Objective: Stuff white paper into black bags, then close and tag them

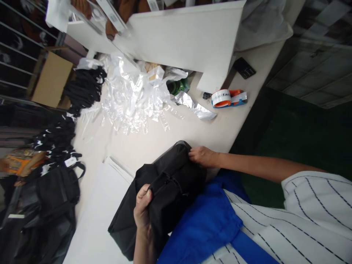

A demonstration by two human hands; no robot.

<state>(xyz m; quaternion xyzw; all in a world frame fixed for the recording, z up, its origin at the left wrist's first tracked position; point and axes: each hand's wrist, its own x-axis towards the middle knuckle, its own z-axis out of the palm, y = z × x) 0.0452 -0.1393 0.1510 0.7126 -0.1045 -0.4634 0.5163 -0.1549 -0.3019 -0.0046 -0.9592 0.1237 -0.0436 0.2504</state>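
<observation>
While the bag [170, 176] is lying on the near side of the table [132, 146], close against your apron [200, 223], your left hand [143, 205] is clamping a fold of its upper side between thumb and fingers, probably steadying the soft body. Your right hand [202, 156] is pinching the far right edge, fingertips together on the cloth; the two holds are seemingly giving you control of both ends and stopping the slack fabric from sagging. The paper [96, 205] is lying just left of the bag, perhaps giving it a smooth surface. Beyond the bag, clear plastic [129, 95] is lying heaped, leaving your hands room to work. The tape [222, 98] is sitting beyond and right of the bag, likely within your right hand's reach. Well left of the bag, other bags [52, 194] are lying bunched, out of your hands' way.
</observation>
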